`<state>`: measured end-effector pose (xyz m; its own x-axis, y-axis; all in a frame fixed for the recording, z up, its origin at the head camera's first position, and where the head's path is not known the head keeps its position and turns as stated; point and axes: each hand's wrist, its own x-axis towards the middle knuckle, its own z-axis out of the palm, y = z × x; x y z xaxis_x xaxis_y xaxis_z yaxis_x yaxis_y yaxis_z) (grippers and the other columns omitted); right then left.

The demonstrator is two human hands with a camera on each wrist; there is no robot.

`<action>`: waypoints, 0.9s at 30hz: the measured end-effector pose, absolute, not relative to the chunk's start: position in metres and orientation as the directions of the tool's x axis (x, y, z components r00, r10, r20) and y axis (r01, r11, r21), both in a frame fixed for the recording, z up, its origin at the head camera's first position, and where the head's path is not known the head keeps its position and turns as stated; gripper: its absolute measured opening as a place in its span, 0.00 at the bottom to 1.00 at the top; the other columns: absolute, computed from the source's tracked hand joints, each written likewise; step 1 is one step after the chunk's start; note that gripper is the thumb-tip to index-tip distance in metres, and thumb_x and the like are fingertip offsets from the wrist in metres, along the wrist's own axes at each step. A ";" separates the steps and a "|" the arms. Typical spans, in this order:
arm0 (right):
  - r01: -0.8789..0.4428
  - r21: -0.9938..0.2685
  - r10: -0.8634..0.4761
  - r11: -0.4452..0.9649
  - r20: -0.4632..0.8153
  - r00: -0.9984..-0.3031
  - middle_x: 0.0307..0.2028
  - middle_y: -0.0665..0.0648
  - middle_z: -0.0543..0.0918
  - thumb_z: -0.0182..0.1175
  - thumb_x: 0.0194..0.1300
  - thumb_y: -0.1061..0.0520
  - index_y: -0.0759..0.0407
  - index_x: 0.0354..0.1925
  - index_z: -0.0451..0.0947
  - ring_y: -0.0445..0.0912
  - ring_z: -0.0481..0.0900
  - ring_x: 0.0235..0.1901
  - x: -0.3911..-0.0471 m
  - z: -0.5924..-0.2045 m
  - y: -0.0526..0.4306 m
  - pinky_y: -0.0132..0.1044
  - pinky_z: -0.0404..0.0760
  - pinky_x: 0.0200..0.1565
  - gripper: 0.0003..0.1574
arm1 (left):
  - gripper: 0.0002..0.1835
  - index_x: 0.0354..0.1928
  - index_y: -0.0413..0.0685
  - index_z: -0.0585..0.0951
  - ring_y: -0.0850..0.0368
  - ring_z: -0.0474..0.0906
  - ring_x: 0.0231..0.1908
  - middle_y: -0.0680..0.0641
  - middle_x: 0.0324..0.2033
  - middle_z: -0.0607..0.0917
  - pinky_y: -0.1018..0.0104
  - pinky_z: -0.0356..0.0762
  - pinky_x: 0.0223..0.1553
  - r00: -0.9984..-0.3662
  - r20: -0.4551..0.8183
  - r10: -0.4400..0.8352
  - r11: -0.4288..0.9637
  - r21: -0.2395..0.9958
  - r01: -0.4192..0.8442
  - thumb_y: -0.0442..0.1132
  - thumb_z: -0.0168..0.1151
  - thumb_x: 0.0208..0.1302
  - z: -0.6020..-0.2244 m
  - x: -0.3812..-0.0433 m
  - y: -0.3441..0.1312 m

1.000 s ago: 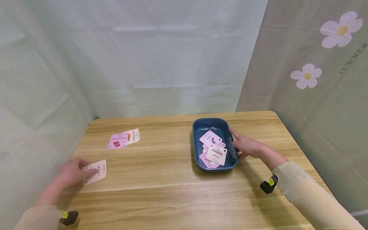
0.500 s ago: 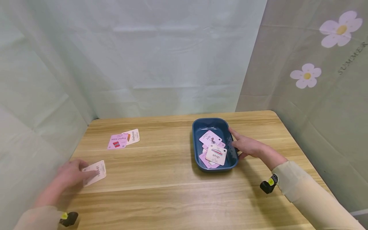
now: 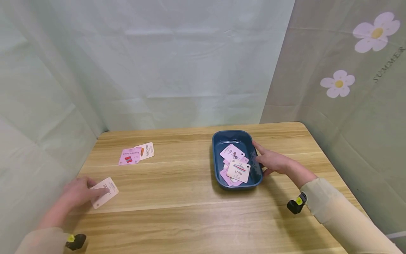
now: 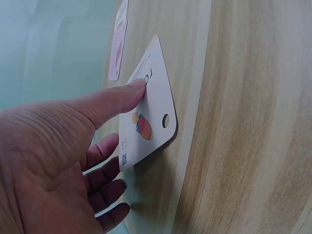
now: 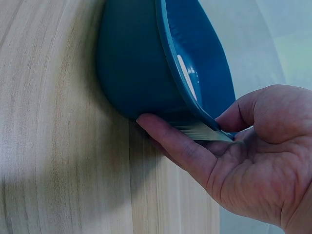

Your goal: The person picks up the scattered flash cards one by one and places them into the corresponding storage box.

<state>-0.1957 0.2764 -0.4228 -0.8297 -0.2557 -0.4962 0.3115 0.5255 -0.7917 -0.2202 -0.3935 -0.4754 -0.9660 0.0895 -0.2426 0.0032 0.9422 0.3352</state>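
My left hand (image 3: pixel 77 192) pinches a white flashcard (image 3: pixel 103 199) with a rocket picture, at the table's left side. In the left wrist view the thumb (image 4: pixel 117 100) lies over the card's printed face, the index finger is hidden behind it, and the other fingers stay loosely bent below. The card is tilted there, its holed corner toward the camera. My right hand (image 3: pixel 274 161) grips the right side of a dark blue tray (image 3: pixel 233 135), thumb at the rim and fingers along the outer wall. Inside are several overlapping pink and white cards, a "ship" card (image 3: pixel 238 176) uppermost.
At the back left, a pink "English book" card (image 3: pixel 129 158) partly covers a white "lifeboat" card (image 3: pixel 149 152). Pale cloth walls (image 3: pixel 184 63) rise behind and beside the wooden table (image 3: pixel 177 218). Both wrists wear small black cameras.
The rocket card has turned a little clockwise in my left hand, its printing now slanting down to the right. My right hand and the tray stay where they were.
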 end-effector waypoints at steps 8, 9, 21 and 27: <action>0.306 -0.792 -0.254 0.528 -0.491 -0.833 0.79 0.73 0.38 0.43 0.77 0.61 0.42 0.82 0.24 0.65 0.71 0.63 -0.195 -0.423 0.277 0.49 0.85 0.46 0.51 | 0.40 0.50 0.23 0.68 0.41 0.75 0.40 0.34 0.37 0.79 0.58 0.72 0.37 -0.956 -0.280 0.091 0.886 0.462 -0.051 0.57 0.71 0.63 -0.471 -0.218 -0.393; 0.305 -0.792 -0.255 0.529 -0.491 -0.833 0.79 0.73 0.38 0.43 0.77 0.61 0.42 0.82 0.23 0.65 0.71 0.64 -0.195 -0.423 0.277 0.49 0.85 0.46 0.51 | 0.39 0.50 0.23 0.67 0.41 0.75 0.40 0.34 0.37 0.79 0.57 0.72 0.38 -0.954 -0.283 0.095 0.881 0.470 -0.052 0.56 0.70 0.64 -0.471 -0.218 -0.393; 0.304 -0.790 -0.257 0.532 -0.493 -0.831 0.79 0.72 0.37 0.44 0.77 0.60 0.42 0.81 0.23 0.67 0.70 0.65 -0.195 -0.422 0.276 0.49 0.85 0.47 0.52 | 0.32 0.52 0.22 0.75 0.42 0.76 0.41 0.34 0.40 0.82 0.51 0.75 0.40 -0.947 -0.290 0.134 0.885 0.465 -0.017 0.54 0.58 0.75 -0.467 -0.220 -0.396; 0.296 -0.790 -0.258 0.536 -0.488 -0.834 0.79 0.72 0.36 0.44 0.77 0.60 0.42 0.81 0.23 0.67 0.69 0.65 -0.194 -0.422 0.276 0.49 0.85 0.47 0.52 | 0.28 0.50 0.28 0.78 0.51 0.74 0.37 0.45 0.35 0.82 0.60 0.70 0.35 -0.938 -0.319 0.136 0.861 0.507 -0.047 0.53 0.51 0.79 -0.460 -0.218 -0.391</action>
